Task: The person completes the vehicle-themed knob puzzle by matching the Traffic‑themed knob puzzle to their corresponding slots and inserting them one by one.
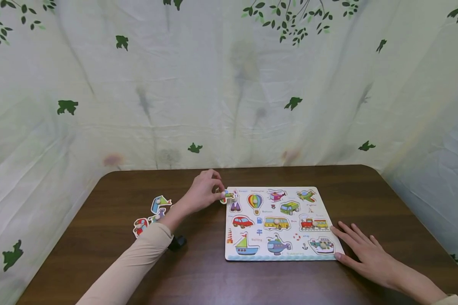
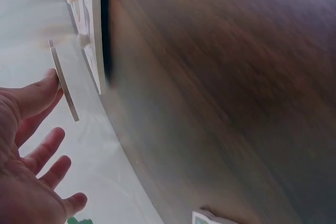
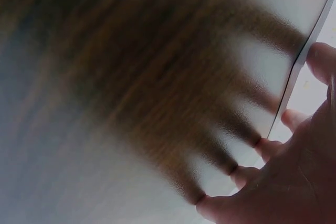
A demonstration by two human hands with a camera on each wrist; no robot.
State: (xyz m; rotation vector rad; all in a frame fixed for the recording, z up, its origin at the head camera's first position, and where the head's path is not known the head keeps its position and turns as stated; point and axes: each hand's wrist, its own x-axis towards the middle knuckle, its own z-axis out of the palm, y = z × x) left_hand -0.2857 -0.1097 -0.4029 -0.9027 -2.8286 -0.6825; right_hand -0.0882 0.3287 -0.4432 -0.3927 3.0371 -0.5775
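My left hand (image 1: 204, 190) pinches a small flat puzzle piece (image 1: 228, 195) between thumb and finger, at the upper left corner of a white knobbed puzzle board (image 1: 252, 257). Edge-on in the left wrist view, the thin wooden piece (image 2: 63, 83) is raised off the table, and the other fingers are spread. Its picture is mostly covered; some green and red shows. Vehicle pictures, among them a balloon, a bus and a train, fill the board. My right hand (image 1: 370, 256) lies with fingers spread, thumb and fingertips at the board's lower right edge.
Several loose puzzle pieces lie left of the board beside my left forearm, including a sailboat-like one (image 1: 160, 204) and a red one (image 1: 140, 226). A black device (image 1: 177, 242) sits under the left wrist. Behind the brown table (image 1: 198, 275) hangs a leaf-patterned curtain (image 1: 213, 106).
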